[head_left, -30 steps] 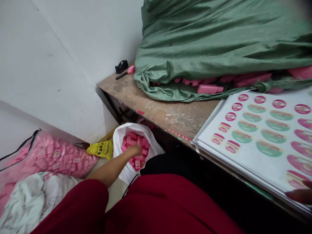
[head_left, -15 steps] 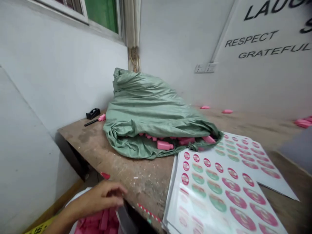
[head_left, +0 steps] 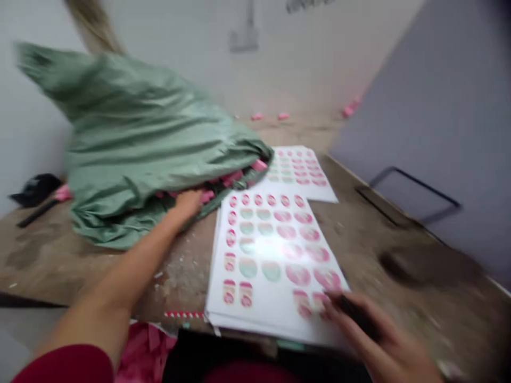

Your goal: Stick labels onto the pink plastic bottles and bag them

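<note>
Left hand [head_left: 189, 206] is in the mouth of the green bag [head_left: 147, 143] on the worktop [head_left: 179, 271], at the pink bottles [head_left: 232, 178]; fingertips hidden, can't tell if open or closed. Right hand [head_left: 379, 335] is clamped on a dark object [head_left: 356, 315], too blurred to identify, at the lower right corner of the sticker sheets [head_left: 275, 298]. 2 bottles [head_left: 257, 116] lie near the wall [head_left: 191, 48].

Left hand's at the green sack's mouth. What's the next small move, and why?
I'd probably close the left hand on a pink bottle: its fingers reach the mouth of the green sack, where bottles show. Blur hides whether it grips one.
</note>
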Demonstrator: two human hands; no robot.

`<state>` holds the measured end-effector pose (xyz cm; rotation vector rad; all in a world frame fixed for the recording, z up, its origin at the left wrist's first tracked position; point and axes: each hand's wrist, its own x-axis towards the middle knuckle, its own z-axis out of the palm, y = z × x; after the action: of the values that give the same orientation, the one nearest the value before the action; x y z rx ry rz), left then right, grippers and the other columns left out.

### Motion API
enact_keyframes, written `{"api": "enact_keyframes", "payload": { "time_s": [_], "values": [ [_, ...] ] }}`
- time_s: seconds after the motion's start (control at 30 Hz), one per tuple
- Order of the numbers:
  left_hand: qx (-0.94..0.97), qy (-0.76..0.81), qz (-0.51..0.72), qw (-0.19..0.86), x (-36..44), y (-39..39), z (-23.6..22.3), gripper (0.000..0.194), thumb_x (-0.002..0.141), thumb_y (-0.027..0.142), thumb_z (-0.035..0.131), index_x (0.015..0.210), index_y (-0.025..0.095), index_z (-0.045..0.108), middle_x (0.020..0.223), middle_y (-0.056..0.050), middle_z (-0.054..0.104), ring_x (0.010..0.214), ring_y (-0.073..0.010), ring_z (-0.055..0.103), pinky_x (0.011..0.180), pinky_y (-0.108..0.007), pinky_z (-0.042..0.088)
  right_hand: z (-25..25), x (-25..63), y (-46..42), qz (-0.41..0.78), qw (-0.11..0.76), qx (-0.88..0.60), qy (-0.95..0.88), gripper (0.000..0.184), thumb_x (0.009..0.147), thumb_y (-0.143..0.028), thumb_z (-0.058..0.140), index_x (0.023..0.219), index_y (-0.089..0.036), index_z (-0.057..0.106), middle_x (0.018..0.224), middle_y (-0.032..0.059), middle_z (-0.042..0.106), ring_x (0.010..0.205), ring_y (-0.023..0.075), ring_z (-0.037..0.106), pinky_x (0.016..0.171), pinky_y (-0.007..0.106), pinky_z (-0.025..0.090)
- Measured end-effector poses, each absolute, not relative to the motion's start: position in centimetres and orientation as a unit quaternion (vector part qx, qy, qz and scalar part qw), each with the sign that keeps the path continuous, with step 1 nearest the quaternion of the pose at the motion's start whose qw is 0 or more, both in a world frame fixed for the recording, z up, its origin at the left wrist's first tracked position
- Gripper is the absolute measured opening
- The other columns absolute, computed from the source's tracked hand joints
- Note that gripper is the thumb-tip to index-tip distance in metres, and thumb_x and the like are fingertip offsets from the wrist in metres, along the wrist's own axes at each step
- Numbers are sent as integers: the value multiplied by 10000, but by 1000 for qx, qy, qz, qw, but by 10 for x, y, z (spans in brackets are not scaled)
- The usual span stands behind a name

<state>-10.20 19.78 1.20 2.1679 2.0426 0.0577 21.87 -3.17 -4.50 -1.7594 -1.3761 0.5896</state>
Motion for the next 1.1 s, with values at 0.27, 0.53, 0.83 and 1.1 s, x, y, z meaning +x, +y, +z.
{"api": "enact_keyframes", "payload": {
  "time_s": [0.27, 0.53, 0.83, 1.1],
  "values": [
    [695, 668, 188, 186, -104, 117, 32, 561, 736, 526, 713, 1164, 195, 565, 1039, -81, 660, 874, -254, 613, 757, -340, 460, -21, 217, -21, 347, 417, -670, -506, 252, 787, -474, 698, 887, -243, 707, 849, 37, 736, 778, 224, 688, 667, 310, 550],
    [593, 499, 325, 542, -33, 42, 26, 421, 637, 343, 845, 977, 213, 633, 819, 23, 612, 684, -120, 541, 618, -226, 424, 1, 165, -2, 456, 461, -505, -570, 151, 832, -321, 688, 964, -249, 675, 905, 7, 707, 837, 175, 662, 753, 283, 526],
    [336, 460, 430, 701, 7, 41, 8, 587, 623, 266, 831, 1109, 216, 506, 895, -7, 636, 750, -147, 622, 686, -259, 505, -12, 227, -17, 356, 353, -631, -592, 266, 940, -429, 513, 1029, -241, 678, 916, 33, 730, 824, 201, 674, 697, 299, 507],
    [416, 487, 461, 614, 26, 44, -5, 772, 642, 260, 856, 1268, 290, 405, 962, 14, 667, 815, -146, 638, 736, -258, 508, -26, 224, -25, 183, 245, -635, -709, 158, 948, -308, 506, 952, -255, 654, 879, 19, 765, 705, 198, 681, 648, 321, 422]
  ]
}}
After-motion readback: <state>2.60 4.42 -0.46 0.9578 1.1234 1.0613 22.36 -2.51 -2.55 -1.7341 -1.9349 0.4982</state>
